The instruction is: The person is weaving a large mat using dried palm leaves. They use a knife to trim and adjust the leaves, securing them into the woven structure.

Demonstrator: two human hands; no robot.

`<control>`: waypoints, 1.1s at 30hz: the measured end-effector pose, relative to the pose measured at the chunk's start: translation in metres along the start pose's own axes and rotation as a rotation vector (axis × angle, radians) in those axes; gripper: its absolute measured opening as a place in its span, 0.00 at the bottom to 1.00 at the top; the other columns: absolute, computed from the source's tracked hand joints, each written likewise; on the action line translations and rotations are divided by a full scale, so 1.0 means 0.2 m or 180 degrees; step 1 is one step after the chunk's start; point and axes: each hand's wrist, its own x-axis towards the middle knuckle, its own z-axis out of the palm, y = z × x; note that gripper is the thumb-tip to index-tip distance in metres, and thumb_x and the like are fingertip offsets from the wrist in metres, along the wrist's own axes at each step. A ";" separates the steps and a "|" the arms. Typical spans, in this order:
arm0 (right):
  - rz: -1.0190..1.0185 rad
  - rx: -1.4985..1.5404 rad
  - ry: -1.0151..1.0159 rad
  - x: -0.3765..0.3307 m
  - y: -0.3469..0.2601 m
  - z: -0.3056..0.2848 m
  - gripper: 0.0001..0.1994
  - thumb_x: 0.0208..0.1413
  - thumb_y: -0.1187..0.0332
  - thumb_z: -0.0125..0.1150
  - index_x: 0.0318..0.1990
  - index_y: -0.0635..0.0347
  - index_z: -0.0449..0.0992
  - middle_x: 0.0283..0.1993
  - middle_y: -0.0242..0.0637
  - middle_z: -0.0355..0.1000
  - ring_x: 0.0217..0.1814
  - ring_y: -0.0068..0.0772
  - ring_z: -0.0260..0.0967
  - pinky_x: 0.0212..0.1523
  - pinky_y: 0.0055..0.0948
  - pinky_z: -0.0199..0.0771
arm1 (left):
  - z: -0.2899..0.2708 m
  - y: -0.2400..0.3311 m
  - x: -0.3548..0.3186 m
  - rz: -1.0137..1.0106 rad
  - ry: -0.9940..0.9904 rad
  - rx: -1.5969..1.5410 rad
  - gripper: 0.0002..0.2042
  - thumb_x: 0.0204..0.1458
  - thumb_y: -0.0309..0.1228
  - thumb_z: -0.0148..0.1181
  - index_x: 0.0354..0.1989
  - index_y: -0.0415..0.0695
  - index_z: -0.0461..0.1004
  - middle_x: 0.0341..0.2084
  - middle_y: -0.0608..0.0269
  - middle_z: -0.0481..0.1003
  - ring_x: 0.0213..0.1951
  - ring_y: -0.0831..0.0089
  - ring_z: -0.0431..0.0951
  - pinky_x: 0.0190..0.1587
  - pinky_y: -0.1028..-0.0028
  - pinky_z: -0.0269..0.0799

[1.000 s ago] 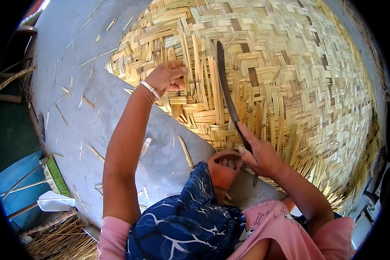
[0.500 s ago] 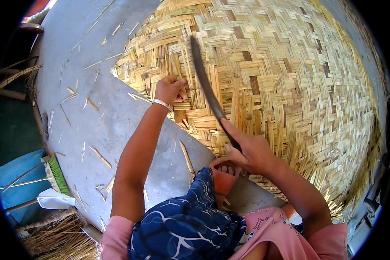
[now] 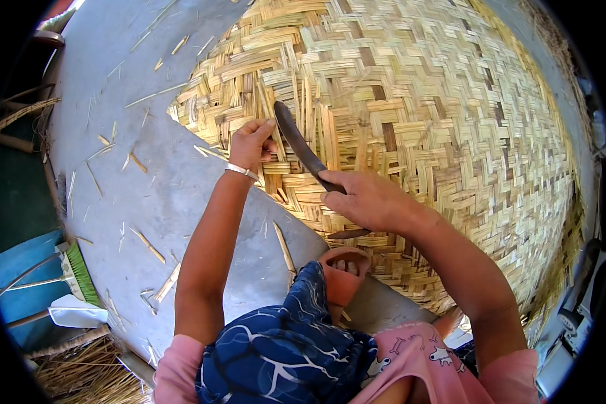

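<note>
A large woven mat [image 3: 438,121] of pale, flat plant strips lies in front of me on the grey floor. At its near left edge my left hand [image 3: 251,144] has thumb and fingers pinched together on a strip of the weave, which the fingers partly cover. My right hand [image 3: 370,200] is wrapped round a dark curved knife [image 3: 296,143], its blade slanting up and left over the mat. The blade's tip is close to the left fingers. Below the right hand shows a dark pointed piece [image 3: 349,234]; I cannot tell whether it belongs to the knife.
My foot in an orange sandal [image 3: 345,273] stands by the mat's near edge. Loose cut strips [image 3: 148,245] litter the floor at the left. Further left are a green broom [image 3: 81,273], a white dustpan [image 3: 77,312] and a pile of dry stalks [image 3: 91,370].
My right hand has moved up and left, bringing the knife blade closer to the left hand. The left hand has shifted slightly left and stays pinched at the mat's edge.
</note>
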 end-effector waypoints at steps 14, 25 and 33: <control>0.0328 -0.0728 0.0162 0.10 -0.08 0.03 0.20 0.54 0.58 0.49 0.52 0.60 0.69 0.32 0.51 0.74 0.37 0.54 0.73 0.38 0.50 0.70 | 0.02 0.07 -0.01 -0.0332 -0.0051 -0.0195 0.14 0.56 0.41 0.59 0.28 0.43 0.74 0.15 0.71 0.69 0.13 0.83 0.66 0.13 0.81 0.58; 0.0102 -0.1068 0.0860 0.31 0.03 0.21 0.17 0.54 0.59 0.52 0.47 0.60 0.67 0.26 0.48 0.74 0.30 0.53 0.74 0.32 0.51 0.72 | 0.07 0.13 0.06 -0.0903 -0.0067 0.0284 0.12 0.53 0.35 0.59 0.26 0.39 0.71 0.14 0.66 0.68 0.10 0.77 0.64 0.13 0.75 0.63; 0.0043 -0.1249 0.0765 0.29 0.01 0.20 0.21 0.55 0.62 0.49 0.53 0.64 0.67 0.28 0.47 0.76 0.30 0.50 0.75 0.31 0.48 0.73 | 0.12 0.13 0.15 -0.0127 0.0119 0.2487 0.17 0.53 0.42 0.59 0.34 0.36 0.77 0.22 0.52 0.76 0.23 0.60 0.78 0.25 0.60 0.75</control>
